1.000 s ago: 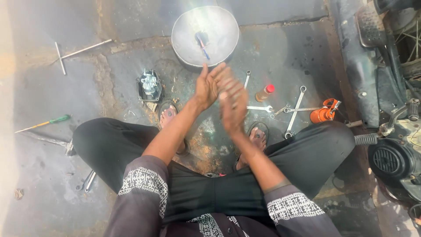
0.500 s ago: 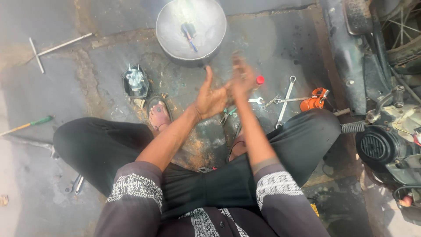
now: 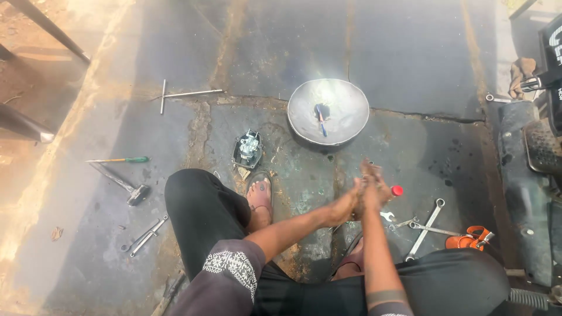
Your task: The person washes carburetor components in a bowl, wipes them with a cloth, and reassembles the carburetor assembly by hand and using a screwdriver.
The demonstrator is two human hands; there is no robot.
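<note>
Head view, looking down over crossed legs in black trousers onto a stained, oily concrete floor (image 3: 410,52). Left hand (image 3: 350,202) and right hand (image 3: 374,187) pressed together palm to palm in front of the knees, fingers out flat, nothing visibly gripped between them, though the inner faces hidden from sight. Just beside the right hand, on its far side, a small bottle with a red cap (image 3: 396,191), whether touching the hand or only close behind it cannot be told. Beyond the hands, a round metal bowl (image 3: 351,102) on the floor, with a blue-handled tool (image 3: 321,119) lying inside it. Left of the bowl, a small dark engine part (image 3: 247,149) with pale metal fittings on top, near a bare foot in a sandal (image 3: 259,199). Right of the hands, several spanners (image 3: 426,228) scattered and overlapping on the floor, with an orange-handled tool (image 3: 471,239) just past them by the right knee. Further off to the left, a T-shaped wrench (image 3: 181,94), a green-handled screwdriver (image 3: 120,160), a hammer (image 3: 124,185) and a pair of small spanners (image 3: 144,236), all well apart from the hands. Along the right edge, dark parts of a motorcycle (image 3: 541,146), only partly in frame. Patterned white trim on the dark sleeve (image 3: 231,269) of the left arm near the bottom edge.
</note>
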